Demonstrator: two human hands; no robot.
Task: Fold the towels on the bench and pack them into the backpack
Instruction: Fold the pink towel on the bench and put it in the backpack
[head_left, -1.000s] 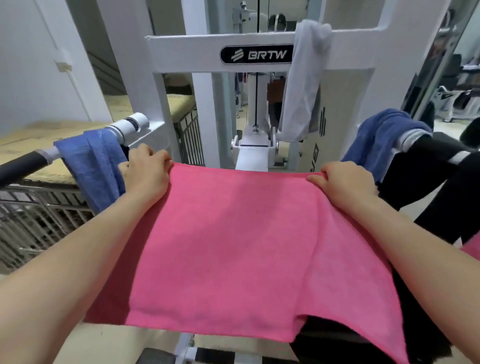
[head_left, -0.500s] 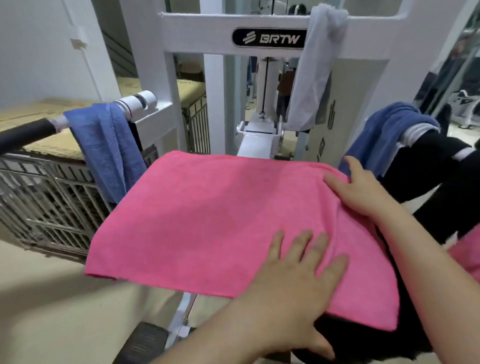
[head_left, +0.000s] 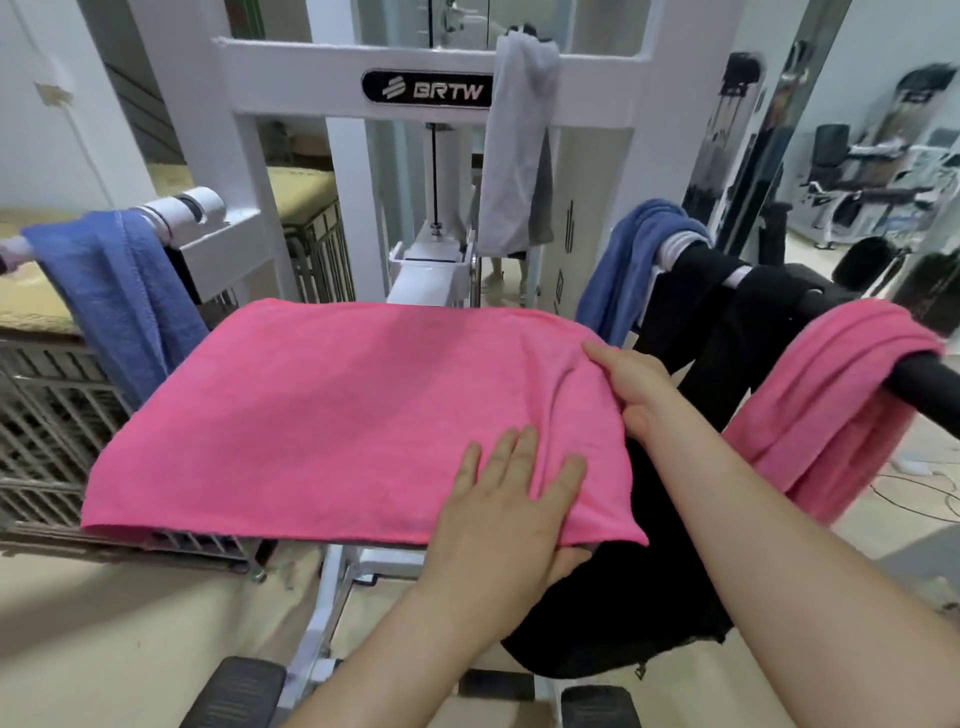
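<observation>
A pink towel (head_left: 332, 415) lies spread flat on the seat of a white gym machine. My left hand (head_left: 509, 504) rests flat on its near right part, fingers apart, thumb at the near edge. At the towel's right edge, my right hand (head_left: 636, 389) has its fingers on top and its thumb under the edge. Black fabric, possibly the backpack (head_left: 623, 623), hangs below the towel's near right corner. A second pink towel (head_left: 841, 400) is draped over the black handle on the right.
One blue towel (head_left: 114, 296) hangs on the left handle and another blue towel (head_left: 628, 260) on the right handle. A grey towel (head_left: 514, 145) hangs from the white crossbar (head_left: 291, 67). A metal grid rack (head_left: 47, 415) stands at the left.
My left hand let go of the towel's far left corner and came down flat on its near right part. The towel now lies flat, and my right hand has slid along its right edge.
</observation>
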